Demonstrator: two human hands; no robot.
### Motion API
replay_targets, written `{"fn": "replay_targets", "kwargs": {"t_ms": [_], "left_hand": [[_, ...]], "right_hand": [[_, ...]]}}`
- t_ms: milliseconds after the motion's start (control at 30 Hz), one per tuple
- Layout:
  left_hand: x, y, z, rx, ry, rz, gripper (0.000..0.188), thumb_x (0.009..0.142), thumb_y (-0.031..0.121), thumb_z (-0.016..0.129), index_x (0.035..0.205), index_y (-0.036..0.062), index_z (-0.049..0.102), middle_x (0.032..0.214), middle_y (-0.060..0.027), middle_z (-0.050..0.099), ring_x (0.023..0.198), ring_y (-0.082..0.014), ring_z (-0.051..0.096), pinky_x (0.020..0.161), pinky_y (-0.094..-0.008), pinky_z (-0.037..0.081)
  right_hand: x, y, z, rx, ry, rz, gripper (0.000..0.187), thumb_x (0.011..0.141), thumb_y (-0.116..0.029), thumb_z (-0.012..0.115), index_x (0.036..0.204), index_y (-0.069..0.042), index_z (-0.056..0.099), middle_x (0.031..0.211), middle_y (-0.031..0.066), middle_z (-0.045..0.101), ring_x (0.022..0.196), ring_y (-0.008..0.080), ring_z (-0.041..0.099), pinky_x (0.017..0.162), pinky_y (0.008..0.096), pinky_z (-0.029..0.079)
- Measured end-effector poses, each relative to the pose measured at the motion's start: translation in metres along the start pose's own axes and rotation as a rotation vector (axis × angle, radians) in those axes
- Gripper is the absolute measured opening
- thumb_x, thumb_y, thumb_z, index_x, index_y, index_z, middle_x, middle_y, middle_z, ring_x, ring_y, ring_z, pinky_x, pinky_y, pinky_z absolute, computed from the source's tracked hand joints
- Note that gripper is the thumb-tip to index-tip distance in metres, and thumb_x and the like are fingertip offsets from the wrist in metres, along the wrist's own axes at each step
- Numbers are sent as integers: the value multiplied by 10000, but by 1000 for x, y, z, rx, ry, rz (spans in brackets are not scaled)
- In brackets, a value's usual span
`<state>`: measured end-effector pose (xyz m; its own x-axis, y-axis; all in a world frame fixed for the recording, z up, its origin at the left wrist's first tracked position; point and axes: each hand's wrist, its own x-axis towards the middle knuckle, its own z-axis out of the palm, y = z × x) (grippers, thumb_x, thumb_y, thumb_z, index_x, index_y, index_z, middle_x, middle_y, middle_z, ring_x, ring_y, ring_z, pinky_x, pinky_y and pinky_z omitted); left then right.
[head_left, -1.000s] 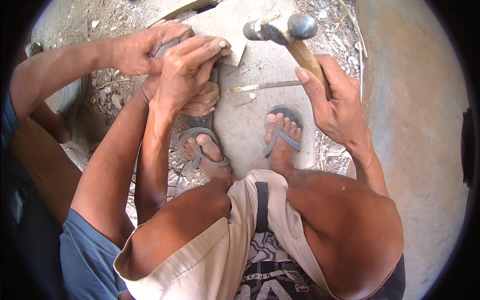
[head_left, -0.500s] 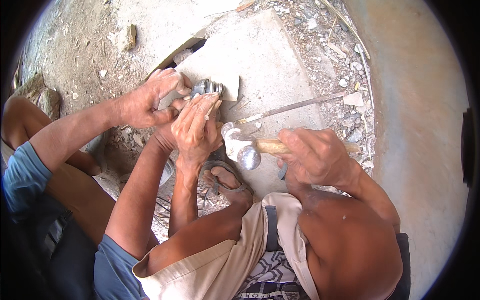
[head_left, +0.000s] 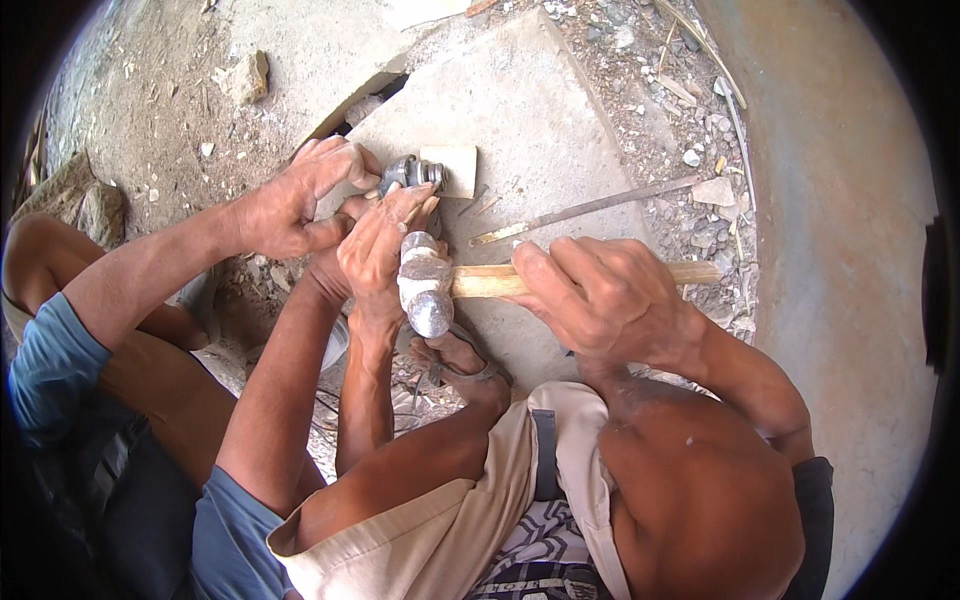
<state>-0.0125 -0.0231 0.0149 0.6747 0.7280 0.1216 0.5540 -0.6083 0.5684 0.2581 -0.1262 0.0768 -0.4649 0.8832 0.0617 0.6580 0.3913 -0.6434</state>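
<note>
Gripping a hammer (head_left: 428, 272) with a rounded, white-smeared grey metal head and a pale wooden handle (head_left: 490, 281), the person's right hand (head_left: 605, 300) has its fingers wrapped around the wood, so the head lies out to the left of the fist and the butt pokes out on the other side. From where I stand, that head overlaps the near edge of the person's left hand (head_left: 372, 258), and I can't tell whether the two touch or one is above the other. The left hand points forward, fingers bunched beside a dark grey, stepped, cylindrical metal fitting (head_left: 415, 174), which shows just beyond the fingertips; they cover its near side, and whether they clasp anything I can't make out. A co-worker's dusty bent hand (head_left: 312, 200) is near the fitting's left end, its contact with the metal unclear, while the co-worker's other hand (head_left: 328, 268) is largely hidden behind the person's left one. By the fitting's right end is a cream-coloured square plate (head_left: 458, 170), over a light grey concrete slab (head_left: 540, 110), and a long, narrow, rusty metal strip (head_left: 590, 210) slants across the slab beyond the hammer. The person's sandalled foot (head_left: 458, 356) is partly blocked by the hammer head, and the co-worker's blue sleeve (head_left: 65, 355) runs off into the dark left rim
</note>
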Motion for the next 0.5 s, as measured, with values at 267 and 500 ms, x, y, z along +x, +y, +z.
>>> {"fn": "replay_targets", "kwargs": {"t_ms": [267, 500], "left_hand": [[9, -7, -4, -24, -38, 22, 369, 843, 36, 806, 1195, 32, 697, 1134, -133, 737, 1088, -319, 702, 971, -424, 531], [8, -9, -5, -29, -52, 23, 382, 842, 54, 810, 1203, 34, 687, 1144, -134, 726, 1096, -322, 690, 978, -429, 520]], "right_hand": [[1, 1, 0, -14, -7, 6, 363, 1011, -271, 652, 1196, 42, 650, 723, 56, 552, 527, 149, 618, 389, 303, 498], [4, 3, -2, -20, 8, -14, 360, 1009, -261, 654, 1187, 52, 641, 711, 48, 533, 519, 145, 607, 381, 301, 488]]}}
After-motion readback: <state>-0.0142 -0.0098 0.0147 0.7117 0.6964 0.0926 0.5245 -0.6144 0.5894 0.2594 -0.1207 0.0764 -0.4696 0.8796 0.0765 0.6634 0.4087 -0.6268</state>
